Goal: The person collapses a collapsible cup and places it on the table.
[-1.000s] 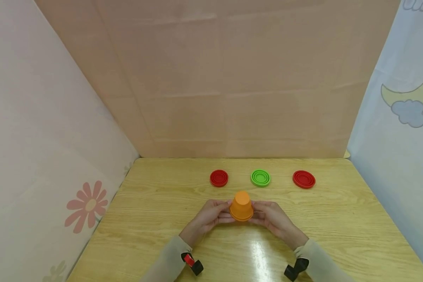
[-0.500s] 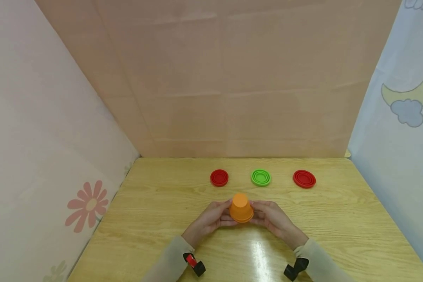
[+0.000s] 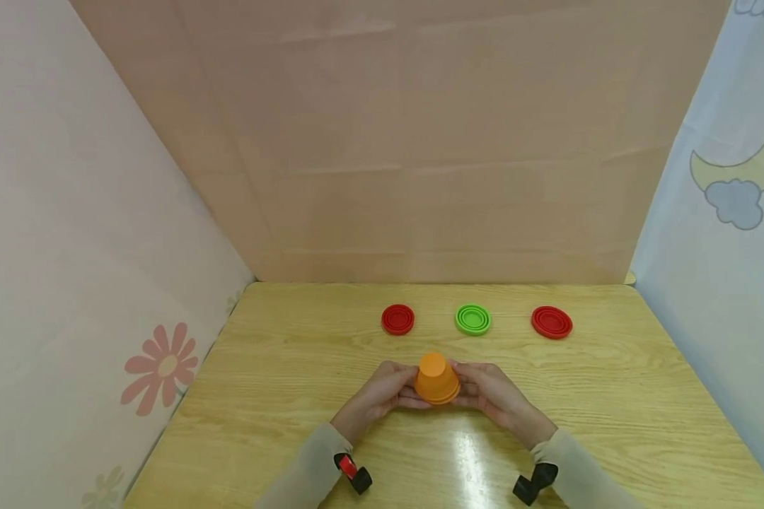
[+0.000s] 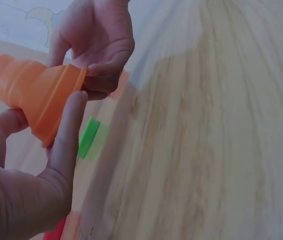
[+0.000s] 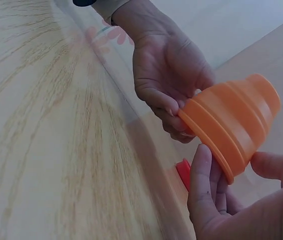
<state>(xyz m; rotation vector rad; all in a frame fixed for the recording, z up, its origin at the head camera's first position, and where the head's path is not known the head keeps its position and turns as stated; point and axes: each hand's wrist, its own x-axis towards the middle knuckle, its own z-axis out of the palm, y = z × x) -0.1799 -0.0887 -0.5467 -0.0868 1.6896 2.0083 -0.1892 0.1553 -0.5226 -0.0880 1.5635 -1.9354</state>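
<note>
An orange collapsible cup (image 3: 437, 382) is held upside down between both hands above the table, its stepped wall extended and its rim downward. My left hand (image 3: 380, 393) pinches it from the left, with the thumb on the wall and fingers at the rim. From the other side my right hand (image 3: 496, 398) grips the wall and rim in the same way. In the left wrist view the cup (image 4: 39, 92) shows its ridged folds. The right wrist view shows fingertips at the rim of the cup (image 5: 234, 127); its inside is hidden.
Behind the hands, a red flattened cup (image 3: 397, 319), a green flattened cup (image 3: 472, 319) and another red flattened cup (image 3: 552, 322) lie in a row on the wooden table (image 3: 280, 410). A brown back panel (image 3: 420, 177) and printed side sheets surround the table.
The orange cup has come slightly lower and tilted a little, its narrow end shifting left and toward the person. Both hands keep their hold. The flattened cups stay put.
</note>
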